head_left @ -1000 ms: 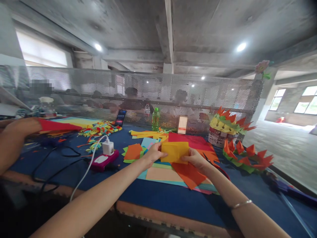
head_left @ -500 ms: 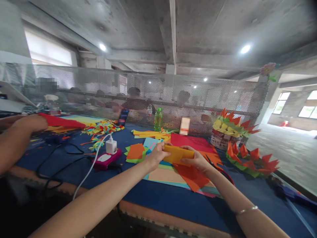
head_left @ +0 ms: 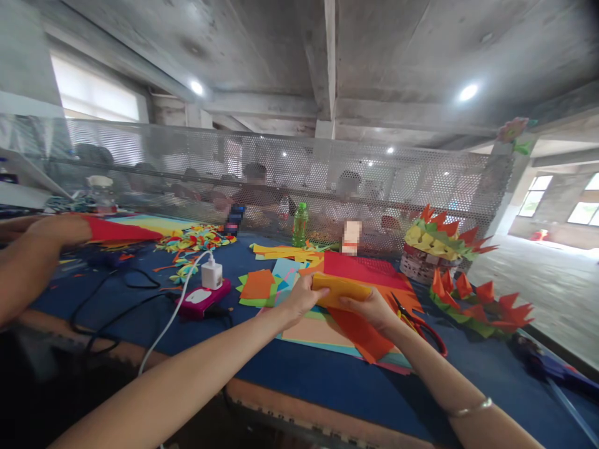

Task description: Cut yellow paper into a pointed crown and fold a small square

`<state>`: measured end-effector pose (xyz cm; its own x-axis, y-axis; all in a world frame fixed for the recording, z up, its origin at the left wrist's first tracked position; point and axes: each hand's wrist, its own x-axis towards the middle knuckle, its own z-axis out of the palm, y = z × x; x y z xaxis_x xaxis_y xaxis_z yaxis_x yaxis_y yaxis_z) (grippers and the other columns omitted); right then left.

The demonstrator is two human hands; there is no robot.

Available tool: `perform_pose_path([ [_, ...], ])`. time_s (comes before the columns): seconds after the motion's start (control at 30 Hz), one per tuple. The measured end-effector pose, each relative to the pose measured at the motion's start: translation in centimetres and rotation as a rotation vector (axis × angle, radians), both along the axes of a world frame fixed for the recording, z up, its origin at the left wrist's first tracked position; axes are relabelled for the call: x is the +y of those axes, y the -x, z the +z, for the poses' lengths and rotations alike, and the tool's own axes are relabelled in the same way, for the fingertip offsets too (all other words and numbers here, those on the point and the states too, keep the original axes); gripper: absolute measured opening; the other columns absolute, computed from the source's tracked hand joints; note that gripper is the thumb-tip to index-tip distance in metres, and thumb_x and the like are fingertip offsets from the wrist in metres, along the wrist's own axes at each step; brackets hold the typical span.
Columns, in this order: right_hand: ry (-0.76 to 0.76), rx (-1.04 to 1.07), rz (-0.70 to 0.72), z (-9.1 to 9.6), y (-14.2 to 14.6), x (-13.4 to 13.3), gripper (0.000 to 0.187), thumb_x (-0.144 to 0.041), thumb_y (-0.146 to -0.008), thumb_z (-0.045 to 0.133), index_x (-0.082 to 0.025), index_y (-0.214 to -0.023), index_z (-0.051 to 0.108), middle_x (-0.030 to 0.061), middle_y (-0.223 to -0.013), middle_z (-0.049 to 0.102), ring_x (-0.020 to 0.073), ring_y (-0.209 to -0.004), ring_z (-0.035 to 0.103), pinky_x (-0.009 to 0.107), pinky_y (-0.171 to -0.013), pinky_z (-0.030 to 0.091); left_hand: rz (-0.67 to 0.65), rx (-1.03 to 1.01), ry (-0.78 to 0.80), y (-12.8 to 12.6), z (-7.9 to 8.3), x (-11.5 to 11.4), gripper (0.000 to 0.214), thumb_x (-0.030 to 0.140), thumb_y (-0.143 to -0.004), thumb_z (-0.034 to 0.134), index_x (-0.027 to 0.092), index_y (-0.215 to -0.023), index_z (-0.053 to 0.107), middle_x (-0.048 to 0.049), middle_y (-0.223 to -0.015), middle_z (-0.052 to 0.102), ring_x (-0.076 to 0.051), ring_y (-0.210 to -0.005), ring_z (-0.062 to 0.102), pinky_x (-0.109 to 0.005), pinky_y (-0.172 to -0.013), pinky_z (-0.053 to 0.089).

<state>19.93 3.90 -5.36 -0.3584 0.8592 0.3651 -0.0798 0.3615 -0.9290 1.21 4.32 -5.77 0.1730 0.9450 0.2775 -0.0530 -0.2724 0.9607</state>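
A folded sheet of yellow-orange paper (head_left: 340,289) is held up between both hands. My left hand (head_left: 304,298) pinches its left end, thumb on the near face. At the other end my right hand (head_left: 374,308) is closed on the paper, its thumb also in front. Below the hands lies a stack of coloured paper (head_left: 318,332), with an orange sheet (head_left: 360,337) slanting across it. Beside my right wrist, red-handled scissors (head_left: 423,327) rest on the table. The fingers behind the folded paper are partly hidden.
A magenta power strip (head_left: 203,300) with a white charger stands left of my arm. Folded-paper crowns (head_left: 482,305) and a glue gun (head_left: 556,368) lie on the right. A green bottle (head_left: 300,224) stands by the mesh divider. At far left, another person's hand (head_left: 70,232) holds red paper.
The folded paper and both hands have shifted slightly, with my fingers drawn in closer around its ends. More of the scissors shows now. The camera view has moved a little.
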Motion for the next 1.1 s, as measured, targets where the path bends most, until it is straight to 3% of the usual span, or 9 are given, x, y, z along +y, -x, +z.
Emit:
perform_pose_path([
  [0.27, -0.051, -0.058, 0.107, -0.7, -0.4, 0.8, 0.044, -0.041, -0.067, 0.083, -0.022, -0.107, 0.075, 0.0069, -0.111, 0.074, 0.0276, -0.102, 0.069, 0.046, -0.097, 0.051, 0.109, 0.093, -0.053, 0.3, 0.1, 0.1, 0.029, 0.012, -0.065, 0.062, 0.017, -0.094, 0.059, -0.0048, -0.092, 0.067, -0.022, -0.09, 0.061, -0.028, -0.078, 0.044],
  [0.63, 0.029, -0.069, -0.089, -0.4, 0.0, 0.1, 0.041, -0.043, -0.063, 0.082, -0.019, -0.096, 0.076, 0.006, -0.098, 0.077, 0.0262, -0.09, 0.072, 0.043, -0.089, 0.054, 0.073, 0.118, -0.093, 0.0, 0.1, 0.1, 0.024, 0.007, -0.071, 0.053, 0.015, -0.092, 0.061, -0.0066, -0.095, 0.068, -0.021, -0.092, 0.061, -0.027, -0.08, 0.044],
  [0.8, 0.013, -0.112, -0.083, -0.7, 0.0, 0.3, 0.038, -0.043, -0.067, 0.079, -0.017, -0.093, 0.075, 0.0072, -0.096, 0.077, 0.0258, -0.088, 0.071, 0.042, -0.087, 0.055, 0.048, 0.088, -0.029, -0.2, -0.2, 0.2, 0.028, 0.006, -0.073, 0.053, 0.013, -0.098, 0.065, -0.0075, -0.097, 0.07, -0.02, -0.091, 0.063, -0.027, -0.079, 0.044],
  [0.9, -0.148, -0.152, -0.182, -0.4, -0.3, 0.6, 0.049, -0.042, -0.074, 0.073, -0.017, -0.116, 0.068, 0.0098, -0.109, 0.073, 0.0255, -0.097, 0.068, 0.041, -0.087, 0.054, 0.069, 0.068, 0.019, -0.2, -0.3, 0.4, 0.025, 0.008, -0.074, 0.056, 0.012, -0.095, 0.066, -0.0079, -0.092, 0.071, -0.02, -0.084, 0.063, -0.027, -0.074, 0.044],
  [1.0, -0.498, -0.272, -0.492, 0.7, -0.9, 0.5, 0.069, -0.033, -0.078, 0.069, -0.021, -0.141, 0.045, 0.0113, -0.121, 0.063, 0.0253, -0.109, 0.06, 0.042, -0.092, 0.051, 0.076, 0.033, 0.056, -0.3, -0.1, 0.4, 0.024, 0.007, -0.072, 0.057, 0.011, -0.093, 0.068, -0.0067, -0.086, 0.072, -0.019, -0.078, 0.064, -0.027, -0.071, 0.045],
  [1.1, -0.792, -0.552, -0.612, 1.9, -1.2, -0.2, 0.064, -0.023, -0.086, 0.06, -0.026, -0.146, 0.039, 0.011, -0.131, 0.054, 0.0258, -0.12, 0.052, 0.044, -0.101, 0.044, 0.041, 0.007, 0.05, -0.4, 0.4, 0.1, 0.027, 0.005, -0.07, 0.055, 0.013, -0.091, 0.07, -0.0042, -0.082, 0.073, -0.017, -0.077, 0.064, -0.026, -0.072, 0.046],
])
